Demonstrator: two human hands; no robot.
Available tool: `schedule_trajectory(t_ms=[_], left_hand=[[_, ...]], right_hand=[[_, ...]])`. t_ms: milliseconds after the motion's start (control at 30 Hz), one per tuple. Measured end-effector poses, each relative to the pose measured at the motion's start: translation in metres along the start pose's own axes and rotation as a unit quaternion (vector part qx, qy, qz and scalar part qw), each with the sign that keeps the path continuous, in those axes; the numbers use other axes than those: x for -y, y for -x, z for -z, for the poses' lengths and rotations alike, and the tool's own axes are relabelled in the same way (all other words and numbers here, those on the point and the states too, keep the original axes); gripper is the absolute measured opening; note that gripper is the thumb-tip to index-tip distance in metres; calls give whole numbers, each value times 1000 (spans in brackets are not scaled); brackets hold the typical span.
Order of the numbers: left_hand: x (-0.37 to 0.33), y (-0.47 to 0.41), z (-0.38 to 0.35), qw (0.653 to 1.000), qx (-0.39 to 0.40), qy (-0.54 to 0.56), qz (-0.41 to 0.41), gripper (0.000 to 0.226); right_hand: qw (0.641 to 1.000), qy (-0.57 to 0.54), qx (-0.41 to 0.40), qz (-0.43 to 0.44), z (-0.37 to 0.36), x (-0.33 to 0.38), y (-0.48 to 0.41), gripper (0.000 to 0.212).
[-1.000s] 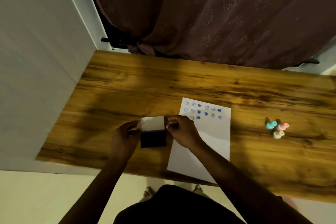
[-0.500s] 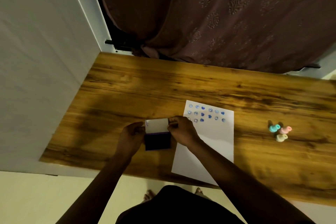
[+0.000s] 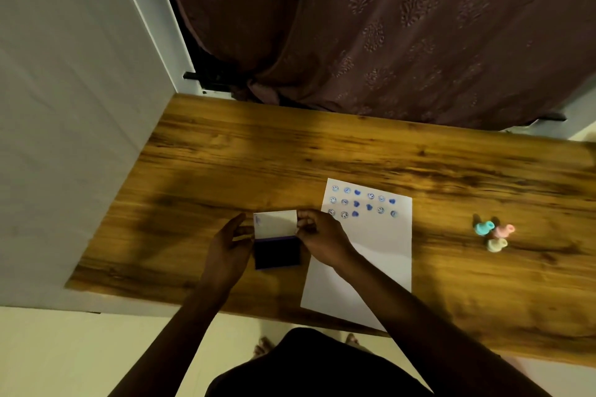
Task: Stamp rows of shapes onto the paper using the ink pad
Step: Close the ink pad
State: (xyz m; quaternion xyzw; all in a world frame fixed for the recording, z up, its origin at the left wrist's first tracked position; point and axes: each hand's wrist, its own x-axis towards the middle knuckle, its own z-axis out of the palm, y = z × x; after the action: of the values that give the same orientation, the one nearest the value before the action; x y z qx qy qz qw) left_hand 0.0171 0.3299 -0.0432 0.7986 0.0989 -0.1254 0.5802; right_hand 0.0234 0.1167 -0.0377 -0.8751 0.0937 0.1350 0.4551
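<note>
3 stamps [image 3: 493, 235] rt of paper [image 3: 371, 255], curtain [image 3: 387, 26] behind

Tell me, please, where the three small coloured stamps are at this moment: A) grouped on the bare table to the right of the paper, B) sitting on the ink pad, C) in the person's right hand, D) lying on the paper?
A: the three stamps sit together on the wooden table, clear of the paper, while both hands are at the ink pad.
</note>
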Motion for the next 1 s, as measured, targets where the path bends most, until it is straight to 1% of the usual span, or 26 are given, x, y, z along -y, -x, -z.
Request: schedule_trajectory(t_ms=[133, 233, 333, 467, 600, 733, 833, 1000], left_hand=[[3, 5, -2, 1000, 4, -2, -4, 56], [4, 8, -2, 1000, 4, 2, -20, 49], [5, 10, -2, 1000, -12, -3, -27, 44], [8, 17, -1, 998, -35, -22, -48, 39], [16, 20, 3, 996, -47, -45, -60, 29], [14, 30, 3, 996, -57, -33, -55, 26], [14, 36, 2, 996, -47, -49, -66, 21], [18, 40, 0, 994, -45, -80, -53, 19]], right_hand=[[1000, -22, -16, 12, 3, -2, 5, 27], [999, -34, -11, 22, 6, -2, 9, 31], [999, -47, -4, 25, 9, -1, 15, 38], [999, -44, -18, 26, 10, 1, 23, 38], [998, -53, -23, 23, 9, 1, 28, 39], [999, -22, -25, 25, 6, -2, 34, 31], [999, 7, -23, 29, 2, -7, 36, 22], [999, 33, -17, 34, 0, -8, 37, 20]])
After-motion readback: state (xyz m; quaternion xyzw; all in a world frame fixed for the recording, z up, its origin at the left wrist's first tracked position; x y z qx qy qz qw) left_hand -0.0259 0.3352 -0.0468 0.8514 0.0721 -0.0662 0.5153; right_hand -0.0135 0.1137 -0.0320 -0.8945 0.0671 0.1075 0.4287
